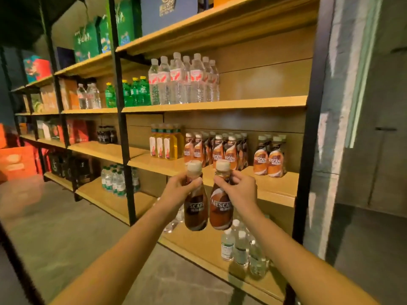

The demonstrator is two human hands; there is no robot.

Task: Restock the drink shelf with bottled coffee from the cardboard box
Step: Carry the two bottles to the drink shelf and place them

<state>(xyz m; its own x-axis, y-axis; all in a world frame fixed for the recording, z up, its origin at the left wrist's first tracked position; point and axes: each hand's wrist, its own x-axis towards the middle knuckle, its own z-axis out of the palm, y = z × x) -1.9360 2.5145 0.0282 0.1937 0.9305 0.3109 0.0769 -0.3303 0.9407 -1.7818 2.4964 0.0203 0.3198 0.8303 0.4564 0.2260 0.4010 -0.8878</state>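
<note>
1. Step in hand: carrying stock to the shelf [273, 190]. The cardboard box is not in view.
2. Left hand [179, 187] is wrapped around the neck of the left bottle [195, 211]; right hand [239, 189] grips the neck of the right bottle [221, 211]. Both bottles hang below the hands, side by side, nearly touching.
3. The shelved coffee [218, 150] stands just beyond and above the hands; a pair [269, 158] stands to the right of the right hand.
4. Next move, by judgement: lift both bottles forward, set them upright in the gap between those groups, then let go.
</note>
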